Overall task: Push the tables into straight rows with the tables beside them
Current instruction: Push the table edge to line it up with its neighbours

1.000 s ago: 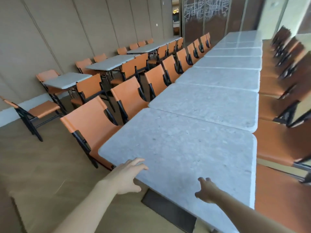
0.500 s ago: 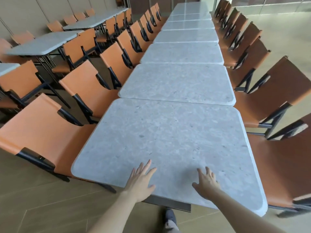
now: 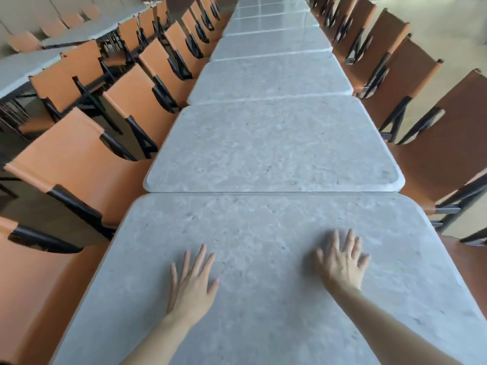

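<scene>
nearest table, grey speckled top with rounded corners, fills the lower frame from 9 o'clock to 3 o'clock. left hand lies palm down on it at about 7 o'clock of frame centre, fingers straight and spread apart, thumb out toward 3 o'clock. right hand lies palm down at about 5 o'clock, fingers straight and slightly fanned, a little blurred. both hands flat on the top, gripping nothing. bare forearms run in from the 6 o'clock edge.

second table sits directly at 12 o'clock of the nearest one. their facing edges meet along a thin dark seam; whether they touch all the way across, cannot tell. the nearest table's far corners reach wider than the second table's near corners at both 9 and 3 o'clock, though the wide lens bends things.

beyond it, more tables run end to end toward 12 o'clock in one line, far ones blurred.

orange chairs with black frames line the 9 o'clock side, backs just beside the table edges. another row of chairs lines the 3 o'clock side. a separate run of grey tables with chairs stands at 10 o'clock, well apart. pale floor shows at 2 o'clock.
</scene>
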